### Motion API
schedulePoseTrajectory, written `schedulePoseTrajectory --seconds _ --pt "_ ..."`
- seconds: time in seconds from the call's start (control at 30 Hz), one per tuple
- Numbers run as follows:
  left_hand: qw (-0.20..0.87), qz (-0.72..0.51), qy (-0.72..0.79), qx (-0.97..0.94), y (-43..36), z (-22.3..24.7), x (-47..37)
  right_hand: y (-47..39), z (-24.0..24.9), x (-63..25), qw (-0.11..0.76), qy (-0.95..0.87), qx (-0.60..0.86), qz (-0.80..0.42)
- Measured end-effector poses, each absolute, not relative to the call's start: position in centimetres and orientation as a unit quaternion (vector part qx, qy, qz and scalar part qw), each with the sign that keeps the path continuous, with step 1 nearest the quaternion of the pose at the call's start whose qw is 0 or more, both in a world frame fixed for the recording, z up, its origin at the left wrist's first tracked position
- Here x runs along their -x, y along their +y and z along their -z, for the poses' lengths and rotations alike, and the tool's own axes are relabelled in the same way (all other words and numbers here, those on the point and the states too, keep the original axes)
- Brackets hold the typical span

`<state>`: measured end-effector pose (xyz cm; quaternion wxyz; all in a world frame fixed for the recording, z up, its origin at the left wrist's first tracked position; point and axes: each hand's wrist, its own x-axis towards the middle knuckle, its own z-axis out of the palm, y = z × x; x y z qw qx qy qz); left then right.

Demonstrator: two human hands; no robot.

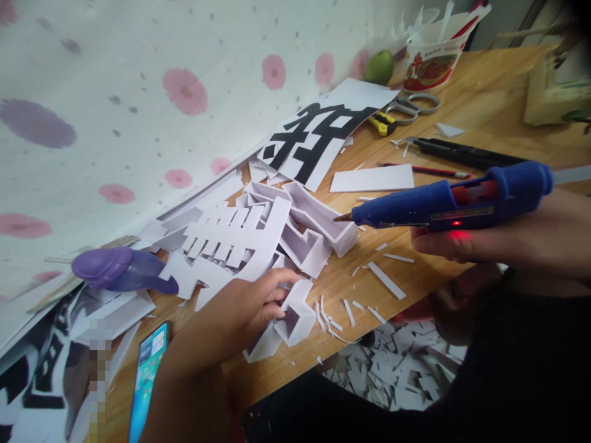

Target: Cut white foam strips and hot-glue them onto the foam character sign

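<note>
My right hand (489, 237) is wrapped round a blue hot glue gun (415, 206) with a red light on its side. The gun's metal tip points left, over the edge of a white box-shaped piece (323, 215). My left hand (263, 298) grips a small white folded piece (298, 317) between thumb and fingers, near the table's front edge. Just beyond it lies a white cut-out shape with comb-like slots (226, 240), resting among other white walled pieces.
Thin white strips (388, 280) litter the wooden table (489, 80). Scissors (410, 107), a black cutter (466, 152), a pencil (429, 170) and a paper tub (434, 58) stand or lie behind. At left are a purple object (115, 269) and a phone (150, 369). Scraps (392, 369) fill the space below.
</note>
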<state>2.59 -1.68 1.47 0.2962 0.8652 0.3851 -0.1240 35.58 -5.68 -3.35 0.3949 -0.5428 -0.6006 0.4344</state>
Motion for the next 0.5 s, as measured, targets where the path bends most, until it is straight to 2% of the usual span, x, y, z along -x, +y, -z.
schedulePoseTrajectory --seconds 0.1,0.5 --pt "0.292 0.125 0.385 -0.867 -1.69 -1.41 -2.68 -5.67 3.34 -35.51 0.380 -0.601 0.535 -0.456" --pt "0.242 0.137 0.412 -0.868 -2.00 -1.57 -2.89 -5.48 2.51 -35.21 0.408 -0.642 0.478 -0.439"
